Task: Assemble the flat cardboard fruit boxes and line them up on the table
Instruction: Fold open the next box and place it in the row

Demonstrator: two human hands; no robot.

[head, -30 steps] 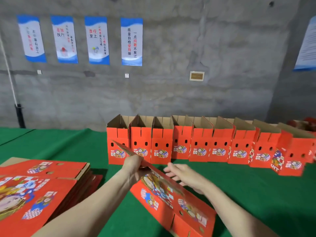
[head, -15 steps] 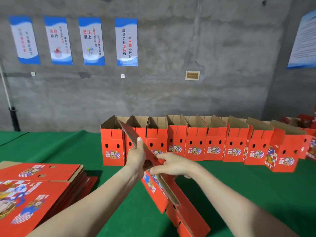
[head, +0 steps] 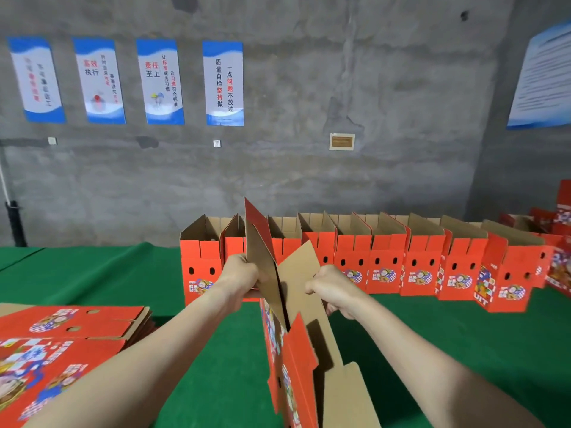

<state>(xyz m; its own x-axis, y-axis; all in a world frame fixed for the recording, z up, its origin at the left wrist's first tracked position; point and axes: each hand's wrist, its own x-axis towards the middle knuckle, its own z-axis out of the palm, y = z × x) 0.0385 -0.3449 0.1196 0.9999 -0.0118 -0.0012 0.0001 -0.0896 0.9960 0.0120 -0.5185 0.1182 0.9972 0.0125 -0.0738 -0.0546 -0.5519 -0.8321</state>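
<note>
Cardboard box blank [head: 287, 291], upright before the finished row [head: 370, 261], gripped by left hand [head: 239, 278] and right hand [head: 332, 288], pulling its walls apart, likely to square it.

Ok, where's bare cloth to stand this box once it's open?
Bare green cloth lies left of the end box, behind the flat stack. A second patch lies in front of the row of assembled boxes, right of the held box. Crowded: the back along the row and the near left corner.
</note>
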